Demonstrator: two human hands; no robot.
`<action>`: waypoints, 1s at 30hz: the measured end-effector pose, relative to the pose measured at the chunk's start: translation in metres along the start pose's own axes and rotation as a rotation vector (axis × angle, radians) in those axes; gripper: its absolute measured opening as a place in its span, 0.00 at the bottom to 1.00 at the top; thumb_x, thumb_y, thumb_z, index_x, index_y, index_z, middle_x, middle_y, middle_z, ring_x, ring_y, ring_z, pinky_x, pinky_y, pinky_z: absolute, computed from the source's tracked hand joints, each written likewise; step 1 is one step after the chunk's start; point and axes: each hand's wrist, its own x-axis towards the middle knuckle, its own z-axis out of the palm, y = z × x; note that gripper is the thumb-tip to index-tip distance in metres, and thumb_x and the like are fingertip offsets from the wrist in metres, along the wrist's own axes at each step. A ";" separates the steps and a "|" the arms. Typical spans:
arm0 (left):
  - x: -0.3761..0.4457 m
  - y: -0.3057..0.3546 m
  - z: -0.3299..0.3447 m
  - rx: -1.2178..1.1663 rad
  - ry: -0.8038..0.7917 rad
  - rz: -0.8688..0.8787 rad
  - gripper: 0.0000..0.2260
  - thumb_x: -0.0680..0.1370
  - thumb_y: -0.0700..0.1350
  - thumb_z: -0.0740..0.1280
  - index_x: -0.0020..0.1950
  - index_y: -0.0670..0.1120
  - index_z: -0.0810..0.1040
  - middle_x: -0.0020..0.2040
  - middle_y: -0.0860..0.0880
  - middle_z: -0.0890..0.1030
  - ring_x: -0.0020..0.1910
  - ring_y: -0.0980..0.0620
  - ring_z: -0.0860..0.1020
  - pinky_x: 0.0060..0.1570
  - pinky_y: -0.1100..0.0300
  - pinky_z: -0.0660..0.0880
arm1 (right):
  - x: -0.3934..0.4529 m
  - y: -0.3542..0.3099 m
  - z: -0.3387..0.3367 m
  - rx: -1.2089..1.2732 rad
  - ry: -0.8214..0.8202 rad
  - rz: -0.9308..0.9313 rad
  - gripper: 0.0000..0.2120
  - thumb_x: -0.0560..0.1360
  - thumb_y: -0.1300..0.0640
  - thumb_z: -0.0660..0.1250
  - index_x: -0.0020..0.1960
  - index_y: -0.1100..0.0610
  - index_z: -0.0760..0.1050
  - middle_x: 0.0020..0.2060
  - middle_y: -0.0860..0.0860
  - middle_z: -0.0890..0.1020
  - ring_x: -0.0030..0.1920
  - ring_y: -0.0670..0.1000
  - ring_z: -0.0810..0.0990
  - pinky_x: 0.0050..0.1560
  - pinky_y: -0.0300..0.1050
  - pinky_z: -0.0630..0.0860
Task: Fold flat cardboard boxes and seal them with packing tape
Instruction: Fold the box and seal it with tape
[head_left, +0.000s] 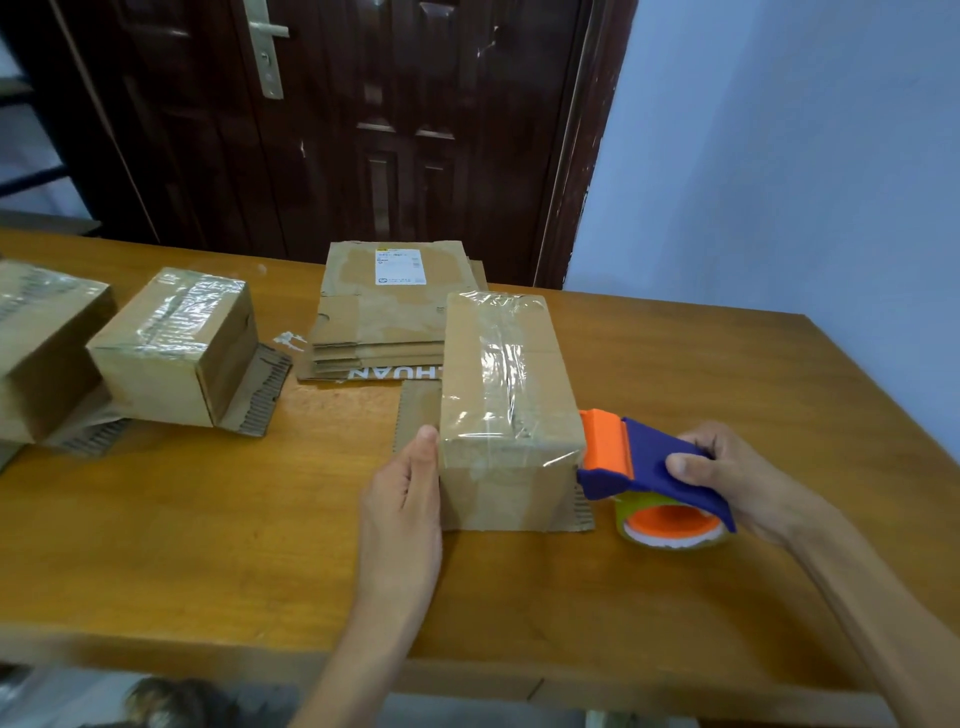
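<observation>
On the table (208, 545): folded box (506, 410) at centre. Left hand (402, 499) flat against its left side; tape dispenser (652, 478), in right hand (737, 473), touching its right near corner. Stack of flat cardboard (384, 317) behind-left of it. Two sealed boxes (176, 343) (41, 343) far left, side by side.

Even, soft indoor light, moderately bright, with wide-angle bending at the edges.

Glare broke up on the clear tape across the near box (506, 410) and the box at left (176, 343), and a soft sheen lay on the wooden table (208, 530). Shadows under the boxes were short and faint. The dark door (332, 119) at upper centre caught dull reflections. The lower left of the frame was smeared and out of focus, and the table's edges curved toward the corners.
</observation>
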 end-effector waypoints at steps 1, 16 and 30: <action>0.002 -0.001 -0.004 0.089 -0.004 0.042 0.29 0.83 0.67 0.54 0.45 0.43 0.77 0.35 0.43 0.77 0.33 0.47 0.76 0.33 0.44 0.74 | -0.001 0.001 0.000 0.004 0.013 0.002 0.38 0.58 0.26 0.80 0.29 0.61 0.72 0.25 0.54 0.69 0.24 0.46 0.65 0.28 0.35 0.61; 0.042 0.050 -0.014 0.648 -0.420 0.849 0.18 0.88 0.51 0.54 0.73 0.53 0.78 0.74 0.59 0.76 0.79 0.59 0.66 0.79 0.45 0.62 | -0.019 0.000 -0.006 0.019 0.035 -0.010 0.31 0.59 0.25 0.79 0.29 0.53 0.77 0.26 0.49 0.74 0.26 0.44 0.68 0.29 0.34 0.63; 0.060 0.048 -0.020 0.520 -0.563 0.766 0.18 0.87 0.46 0.56 0.72 0.49 0.80 0.73 0.57 0.78 0.78 0.55 0.70 0.82 0.54 0.55 | -0.018 -0.058 -0.042 -0.270 -0.145 0.027 0.21 0.68 0.36 0.75 0.30 0.52 0.80 0.27 0.48 0.80 0.26 0.44 0.75 0.31 0.32 0.67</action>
